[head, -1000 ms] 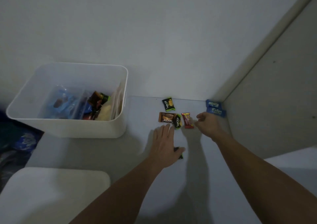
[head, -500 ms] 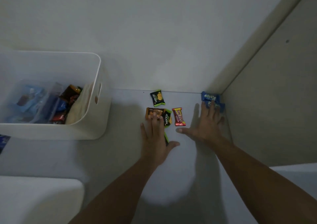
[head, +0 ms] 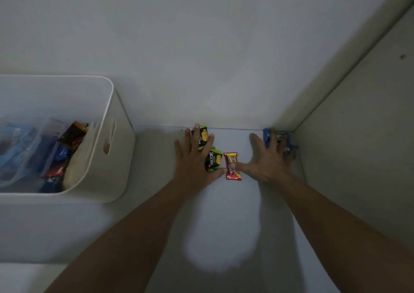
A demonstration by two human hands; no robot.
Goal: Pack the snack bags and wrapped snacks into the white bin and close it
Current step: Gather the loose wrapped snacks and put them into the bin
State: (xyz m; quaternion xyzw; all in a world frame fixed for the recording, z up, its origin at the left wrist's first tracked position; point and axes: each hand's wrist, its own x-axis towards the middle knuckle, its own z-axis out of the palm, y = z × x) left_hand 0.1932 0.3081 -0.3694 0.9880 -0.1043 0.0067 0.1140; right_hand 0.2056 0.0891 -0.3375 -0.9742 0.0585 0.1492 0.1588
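A pale surface runs into a corner of bare walls, dimly lit. Both hands lie flat with fingers spread wide. The left hand covers two green packets (one peeks out under its fingers), its thumb near a red snack, which the right hand's thumb touches. The right fingers press on blue wrappers in the corner. The open bin, partly filled, sits well left of the left hand.
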